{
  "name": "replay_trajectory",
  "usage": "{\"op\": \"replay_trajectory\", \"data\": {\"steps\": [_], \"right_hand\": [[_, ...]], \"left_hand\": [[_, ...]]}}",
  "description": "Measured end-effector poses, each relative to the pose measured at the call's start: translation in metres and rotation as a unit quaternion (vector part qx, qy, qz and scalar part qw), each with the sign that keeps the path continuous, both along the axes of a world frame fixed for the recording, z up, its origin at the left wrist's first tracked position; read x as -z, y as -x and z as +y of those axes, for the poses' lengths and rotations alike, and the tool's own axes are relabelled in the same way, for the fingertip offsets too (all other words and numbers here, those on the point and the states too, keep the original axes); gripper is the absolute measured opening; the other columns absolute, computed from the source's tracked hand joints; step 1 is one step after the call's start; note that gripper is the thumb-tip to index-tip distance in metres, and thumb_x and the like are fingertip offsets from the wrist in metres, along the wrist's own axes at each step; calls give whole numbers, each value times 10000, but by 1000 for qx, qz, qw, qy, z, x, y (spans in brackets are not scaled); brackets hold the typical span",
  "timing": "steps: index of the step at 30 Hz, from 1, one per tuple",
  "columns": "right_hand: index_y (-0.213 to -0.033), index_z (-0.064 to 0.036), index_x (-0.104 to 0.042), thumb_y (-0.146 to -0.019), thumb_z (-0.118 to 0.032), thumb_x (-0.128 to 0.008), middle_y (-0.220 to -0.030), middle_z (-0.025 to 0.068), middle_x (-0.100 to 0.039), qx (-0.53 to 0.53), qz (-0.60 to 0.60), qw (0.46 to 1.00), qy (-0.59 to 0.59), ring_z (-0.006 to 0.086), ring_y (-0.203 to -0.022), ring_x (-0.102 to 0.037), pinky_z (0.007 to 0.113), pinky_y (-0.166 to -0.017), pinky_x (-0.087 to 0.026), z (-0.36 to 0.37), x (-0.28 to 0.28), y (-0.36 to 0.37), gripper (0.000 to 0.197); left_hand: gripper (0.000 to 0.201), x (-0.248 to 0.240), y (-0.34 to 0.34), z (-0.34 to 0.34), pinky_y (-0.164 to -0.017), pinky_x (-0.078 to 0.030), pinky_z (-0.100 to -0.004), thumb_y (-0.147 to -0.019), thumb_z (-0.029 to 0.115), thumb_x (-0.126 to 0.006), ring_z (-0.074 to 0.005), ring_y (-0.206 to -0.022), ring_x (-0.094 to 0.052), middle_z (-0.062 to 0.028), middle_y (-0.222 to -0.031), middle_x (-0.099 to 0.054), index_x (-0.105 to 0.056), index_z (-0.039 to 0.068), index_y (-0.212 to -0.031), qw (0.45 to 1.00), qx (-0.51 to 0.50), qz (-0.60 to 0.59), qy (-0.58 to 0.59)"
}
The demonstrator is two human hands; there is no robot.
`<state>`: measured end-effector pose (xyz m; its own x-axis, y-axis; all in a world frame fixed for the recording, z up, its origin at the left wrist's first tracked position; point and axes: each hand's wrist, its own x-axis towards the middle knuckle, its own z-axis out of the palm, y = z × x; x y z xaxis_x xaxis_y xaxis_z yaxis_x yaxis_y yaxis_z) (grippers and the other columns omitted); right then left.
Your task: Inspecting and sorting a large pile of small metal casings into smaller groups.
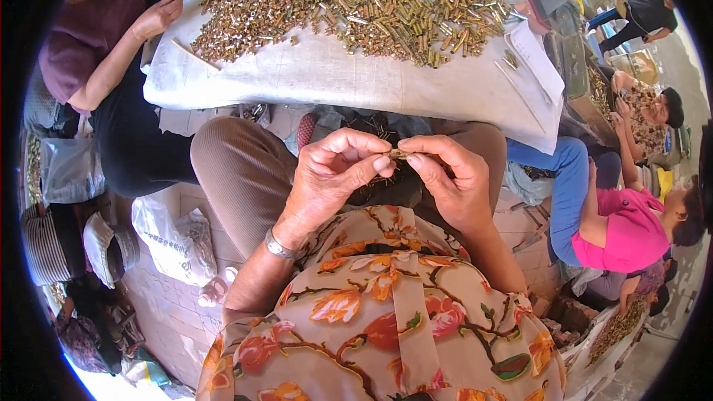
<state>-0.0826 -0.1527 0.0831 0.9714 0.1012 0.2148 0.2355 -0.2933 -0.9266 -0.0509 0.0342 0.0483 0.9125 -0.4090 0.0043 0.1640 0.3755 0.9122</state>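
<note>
Hands (327,171) (454,178) pinch a seemingly metal piece (399,154) clear of table edge (356,98).

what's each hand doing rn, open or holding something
Left hand: closed, thumb and forefinger pinching one end of a small metal piece.
Right hand: closed, thumb and forefinger pinching its other end.

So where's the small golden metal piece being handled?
In the head view, the piece is near centre, pinched between left hand and right hand, on the wearer's side of the white-covered table.
</note>
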Motion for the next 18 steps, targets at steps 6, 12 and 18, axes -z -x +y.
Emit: {"op": "replay_trajectory", "data": {"steps": [6, 12, 18], "right_hand": [[-1017, 31, -646, -885, 8, -589, -886, 65, -676, -121, 113, 979, -120, 83, -782, -609, 212, -682, -480, -15, -1, -4, 146], [-1034, 9, -667, -886, -7, -596, -854, 33, -676, -179, 291, 892, -296, 17, -666, -514, 160, -524, -336, -21, 8, -1, 165], [-1036, 29, -652, -893, -24, -592, -850, 42, -673, -61, 168, 968, -177, 39, -684, -543, 178, -581, -435, -14, 17, -11, 164]], "left_hand": [[148, -3, -15, 11, -696, -546, -263, -820, 2, -682, -148, -768, -658, -82, -839, -657, -595, 8, -940, 983, 153, 92, 53], [186, 17, -17, 6, -664, -566, -297, -795, 8, -707, -177, -702, -673, -77, -791, -642, -544, 24, -884, 952, 239, 147, 123], [152, 39, -26, -10, -702, -575, -317, -854, 50, -658, -161, -678, -654, -87, -835, -646, -554, 34, -964, 961, 166, 162, 152]]}}
